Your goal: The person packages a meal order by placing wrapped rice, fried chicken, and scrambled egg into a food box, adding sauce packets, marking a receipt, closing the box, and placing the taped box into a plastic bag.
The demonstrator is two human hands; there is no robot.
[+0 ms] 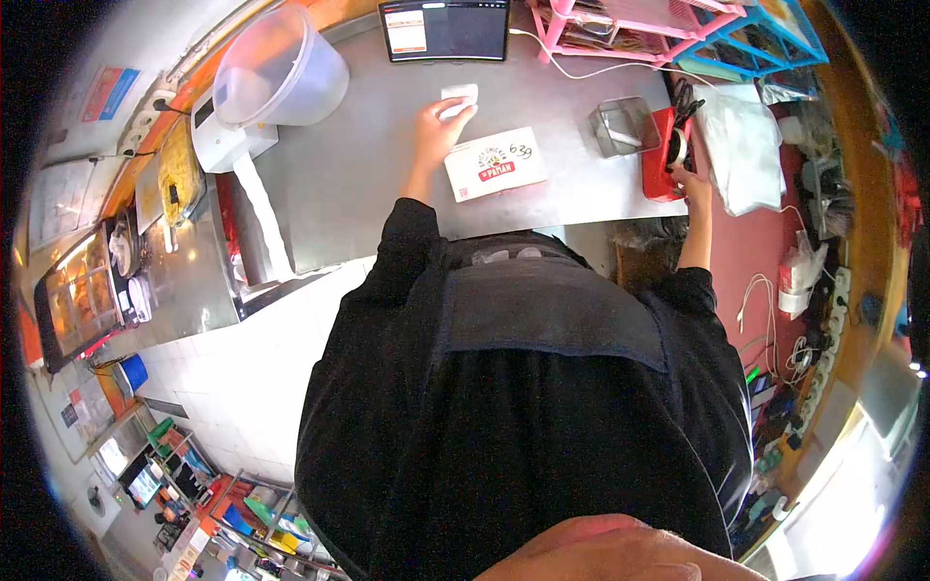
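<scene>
My left hand (441,134) pinches a small white paper slip (459,95) above the metal counter. Just below and to the right of it lies a white food box (497,165) with a red and black printed logo and "639" handwritten on it. At the right, my right hand (695,187) has its fingers bent at the near end of a red tape dispenser (659,160), close to the tape roll (677,147). Whatever those fingertips pinch is too small to make out.
A tablet (447,31) stands at the back of the counter (368,145). At left are a clear plastic bucket (281,73) and a white printer (228,137) trailing paper. A clear container (623,129), white plastic bags (738,145) and a pink rack (630,29) are at right.
</scene>
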